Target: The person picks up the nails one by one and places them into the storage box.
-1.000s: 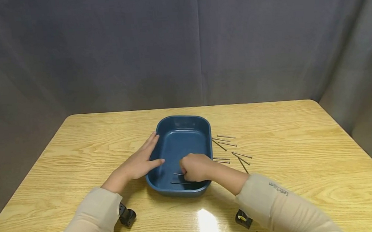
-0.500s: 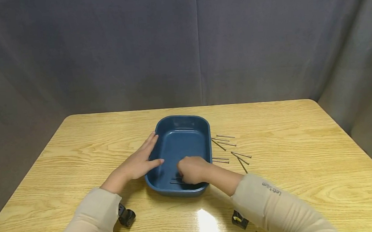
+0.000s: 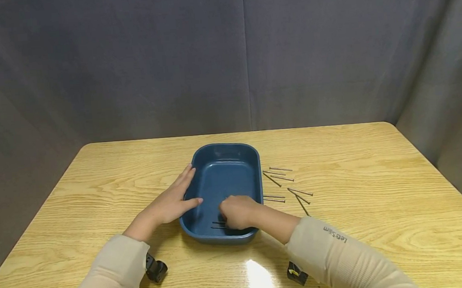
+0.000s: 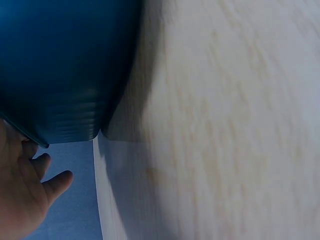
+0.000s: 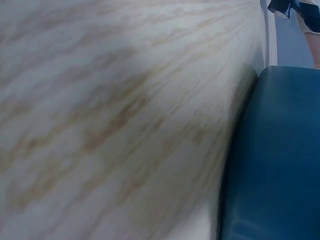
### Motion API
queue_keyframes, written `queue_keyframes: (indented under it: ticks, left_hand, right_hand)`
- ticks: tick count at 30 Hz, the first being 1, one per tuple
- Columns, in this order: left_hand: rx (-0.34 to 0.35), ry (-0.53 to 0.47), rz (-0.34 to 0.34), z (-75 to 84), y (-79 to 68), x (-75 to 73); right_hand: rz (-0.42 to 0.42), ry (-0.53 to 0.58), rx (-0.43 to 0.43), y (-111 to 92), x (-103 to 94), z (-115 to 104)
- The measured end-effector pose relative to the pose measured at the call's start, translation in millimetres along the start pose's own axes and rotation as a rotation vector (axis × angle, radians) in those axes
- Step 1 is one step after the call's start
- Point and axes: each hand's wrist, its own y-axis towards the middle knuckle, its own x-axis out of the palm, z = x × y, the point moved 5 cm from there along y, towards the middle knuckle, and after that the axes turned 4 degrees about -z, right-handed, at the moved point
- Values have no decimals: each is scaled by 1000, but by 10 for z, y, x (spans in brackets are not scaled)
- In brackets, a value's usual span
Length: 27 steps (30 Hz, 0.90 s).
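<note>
Fingers of my right hand (image 3: 240,212): curled down inside the blue tray (image 3: 230,238). I cannot tell if they pinch a nail, because my knuckles hide the tips.
Inside nails (image 3: 219,227): two poke out from under my hand, side by side, at the tray's near end. If my hand bumps them, they could roll crooked.
Tray floor: looks smooth, so a knock could make the nails slide.
Left hand (image 3: 175,203): fingers straight and spread wide at the left rim, thumb over the inside. Too hard a push there could shove the tray.
Wall nails (image 3: 276,200): two lie just beside the tray's right wall. A sliding tray could push them or ride up on them.
Messy nails (image 3: 282,178): more lie farther right, some crossed. Grabbing one could drag another along.
Right sleeve (image 3: 345,252): close to one nail, so a low swing could brush it.
Wooden table (image 3: 115,180): under everything, with a grey curtain (image 3: 168,67) behind.
</note>
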Motion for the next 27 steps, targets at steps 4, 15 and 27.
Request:
queue_keyframes:
  ticks: [4, 15, 27]
  left_hand:
    - [-8, -1, 5, 2, 2, 3]
    - [-2, -5, 0, -2, -2, 7]
    - [7, -13, -3, -5, 2, 7]
  right_hand:
    - [-4, -16, 19, 1, 2, 0]
    - [-12, -55, 22, 2, 10, -14]
    - [-31, -92, 4, -20, -17, -51]
